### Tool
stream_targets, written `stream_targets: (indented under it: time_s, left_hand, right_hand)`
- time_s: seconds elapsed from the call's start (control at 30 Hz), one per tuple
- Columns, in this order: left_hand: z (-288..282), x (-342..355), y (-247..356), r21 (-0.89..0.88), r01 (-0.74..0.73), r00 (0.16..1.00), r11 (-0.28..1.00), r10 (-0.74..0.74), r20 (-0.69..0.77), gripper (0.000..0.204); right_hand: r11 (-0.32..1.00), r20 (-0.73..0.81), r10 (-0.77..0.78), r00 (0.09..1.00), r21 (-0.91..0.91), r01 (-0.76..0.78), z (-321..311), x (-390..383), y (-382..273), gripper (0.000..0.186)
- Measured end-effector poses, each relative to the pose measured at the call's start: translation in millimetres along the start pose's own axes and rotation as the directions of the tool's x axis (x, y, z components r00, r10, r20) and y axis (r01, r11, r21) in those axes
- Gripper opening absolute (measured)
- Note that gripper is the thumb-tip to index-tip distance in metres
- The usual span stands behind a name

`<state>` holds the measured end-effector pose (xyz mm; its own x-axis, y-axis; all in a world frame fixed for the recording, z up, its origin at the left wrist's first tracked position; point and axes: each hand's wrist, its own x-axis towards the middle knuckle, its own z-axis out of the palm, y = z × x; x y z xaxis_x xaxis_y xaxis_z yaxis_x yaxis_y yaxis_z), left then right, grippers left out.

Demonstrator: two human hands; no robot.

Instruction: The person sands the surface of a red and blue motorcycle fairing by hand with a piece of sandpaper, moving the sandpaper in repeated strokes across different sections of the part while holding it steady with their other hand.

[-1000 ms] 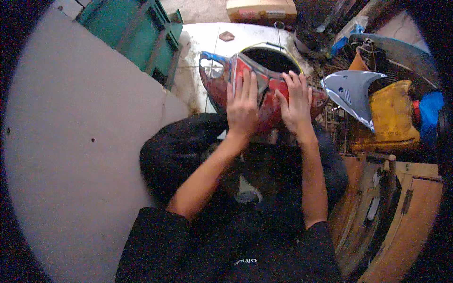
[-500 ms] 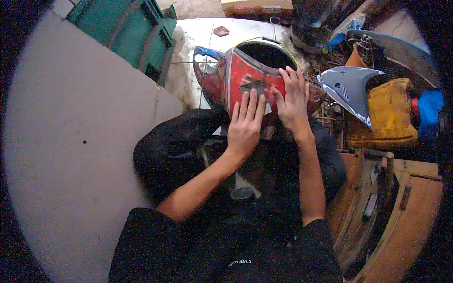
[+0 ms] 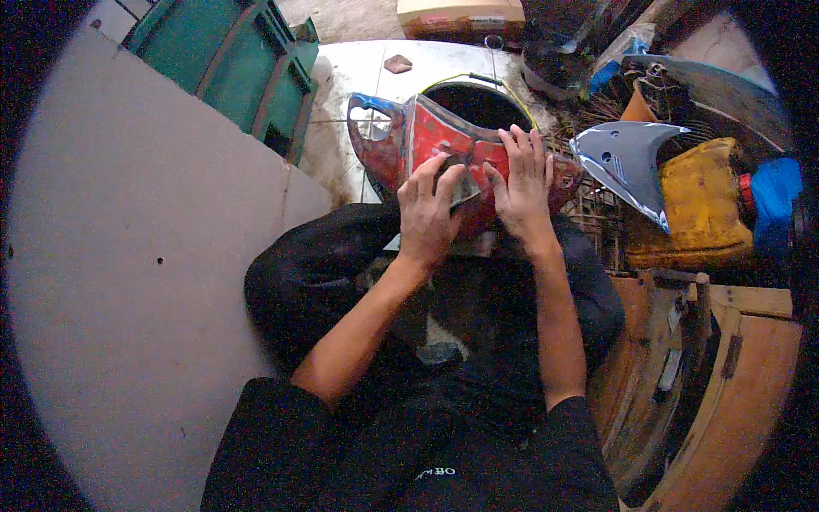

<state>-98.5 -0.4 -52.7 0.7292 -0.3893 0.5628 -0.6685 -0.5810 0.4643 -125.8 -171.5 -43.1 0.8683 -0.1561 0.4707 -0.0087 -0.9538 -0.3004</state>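
In front of me is a worn red motorcycle body panel (image 3: 437, 128) with a blue-edged cutout on its left and scraped, bare patches. My left hand (image 3: 426, 209) is on its middle, fingers bent and closed on a small dark sheet with a pale edge, apparently sandpaper (image 3: 465, 186). Part of that sheet is hidden under the fingers. Spread over the panel's right side, my right hand (image 3: 525, 192) is open, its fingertips near the upper rim. A dark round container (image 3: 478, 101) with a yellow-green wire along its rim appears just behind the panel.
A grey plastic panel (image 3: 623, 158) lies at the right beside a yellow jerrycan (image 3: 704, 200). Wooden furniture (image 3: 751, 367) stands lower right. A pale wall or board (image 3: 153, 324) fills the left, with a green metal cabinet (image 3: 243, 68) beyond. A brown scrap (image 3: 397, 64) lies on white tiles.
My left hand has shifted slightly left, and its fingers have gone from stretched flat to bent around the sheet. My right hand stays nearly where it was on the panel.
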Motion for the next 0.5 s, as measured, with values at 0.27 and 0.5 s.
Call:
stream_targets:
  time_s: [0.27, 0.5]
  left_hand:
    - [-9.5, 13.4, -2.6, -0.231, 0.173, 0.985, 0.957, -0.173, 0.022, 0.048]
    - [-8.9, 9.3, -9.2, -0.264, 0.198, 0.979, 0.944, -0.174, 0.109, 0.041]
  right_hand:
    - [1.000, 0.015, 0.019, 1.000, -0.003, -0.019, 1.7, -0.3, 2.2, 0.057]
    - [0.999, 0.010, 0.009, 1.000, -0.033, -0.008, 3.9, -1.4, 2.5, 0.059]
